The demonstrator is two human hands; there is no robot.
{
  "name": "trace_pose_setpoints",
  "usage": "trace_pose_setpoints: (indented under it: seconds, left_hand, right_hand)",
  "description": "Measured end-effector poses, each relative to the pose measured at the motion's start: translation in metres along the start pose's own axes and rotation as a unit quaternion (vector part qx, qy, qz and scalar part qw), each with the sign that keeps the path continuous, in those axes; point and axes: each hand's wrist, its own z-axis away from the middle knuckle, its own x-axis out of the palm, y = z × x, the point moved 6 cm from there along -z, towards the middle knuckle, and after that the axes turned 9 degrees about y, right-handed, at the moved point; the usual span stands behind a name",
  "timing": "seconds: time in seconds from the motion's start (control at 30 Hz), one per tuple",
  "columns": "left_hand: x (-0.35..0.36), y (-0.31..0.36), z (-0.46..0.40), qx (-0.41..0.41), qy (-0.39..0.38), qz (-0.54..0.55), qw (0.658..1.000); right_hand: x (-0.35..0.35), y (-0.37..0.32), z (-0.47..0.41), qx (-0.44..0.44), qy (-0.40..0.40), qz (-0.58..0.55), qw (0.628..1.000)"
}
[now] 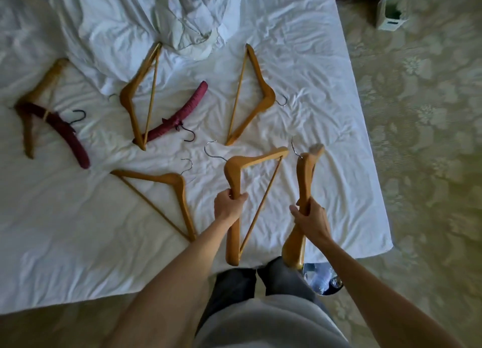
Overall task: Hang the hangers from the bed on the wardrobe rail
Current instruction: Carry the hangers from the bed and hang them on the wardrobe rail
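A white, creased bed [300, 47] fills most of the view, with patterned carpet [422, 138] past its right edge. Near the bed's near edge the left hand [228, 205] is closed around one arm of a wooden hanger [254, 161], and the right hand [309, 218] is clamped on a second wooden hanger [305, 175] seen edge-on. Both appear lifted clear of the sheet.

Carrying them well probably means keeping the two metal hooks apart so they do not tangle, and turning each hook upward before reaching the rail.

Six more hangers lie across the bed, two of them padded red hangers [180, 118]. The wardrobe and its rail are out of view. The far-left hanger [39, 91] is blurred and partly covered.
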Motion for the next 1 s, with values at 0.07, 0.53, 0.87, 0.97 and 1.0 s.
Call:
trace_pose_setpoints:
  seconds: [0.07,0.53,0.87,0.97,1.0]
  left_hand:
    - [-0.014,-0.003,0.022,0.008,-0.01,0.015,1.0]
    - [-0.102,-0.044,0.153,0.064,0.059,0.157,0.984]
    - [-0.146,-0.098,0.251,0.049,0.23,0.256,0.938]
    - [-0.163,-0.127,0.278,0.01,0.289,0.298,0.91]
    - [-0.169,-0.141,0.287,-0.003,0.309,0.318,0.896]
  right_hand:
    - [-0.005,-0.012,0.02,-0.015,-0.015,-0.014,1.0]
    - [-0.009,-0.088,0.137,-0.155,-0.142,-0.072,0.975]
    - [0.003,-0.135,0.215,-0.312,-0.305,-0.054,0.898]
    - [0.019,-0.145,0.243,-0.343,-0.344,-0.05,0.873]
    - [0.028,-0.148,0.257,-0.357,-0.362,-0.047,0.86]
